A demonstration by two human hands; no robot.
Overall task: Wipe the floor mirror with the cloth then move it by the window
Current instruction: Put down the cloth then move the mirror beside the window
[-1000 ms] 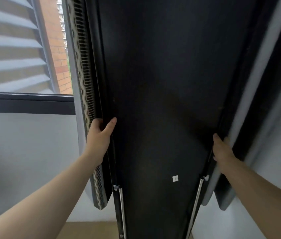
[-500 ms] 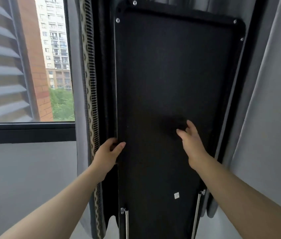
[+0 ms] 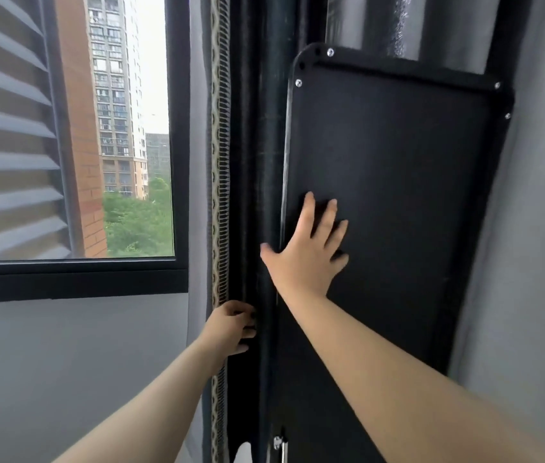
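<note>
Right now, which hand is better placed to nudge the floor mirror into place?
Probably the right hand: it lies flat, fingers spread, on the back of the floor mirror. The left hand grips the dark curtain beside it, off the mirror.

You face one floor mirror (image 3: 398,202) with four silver screws (image 3: 330,52) on its back. Two hands show: your left hand (image 3: 231,330) and right hand (image 3: 304,252). There is one window (image 3: 177,162) and one dark curtain (image 3: 257,162).

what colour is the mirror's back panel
The back panel is black with silver corner screws; head view.
</note>
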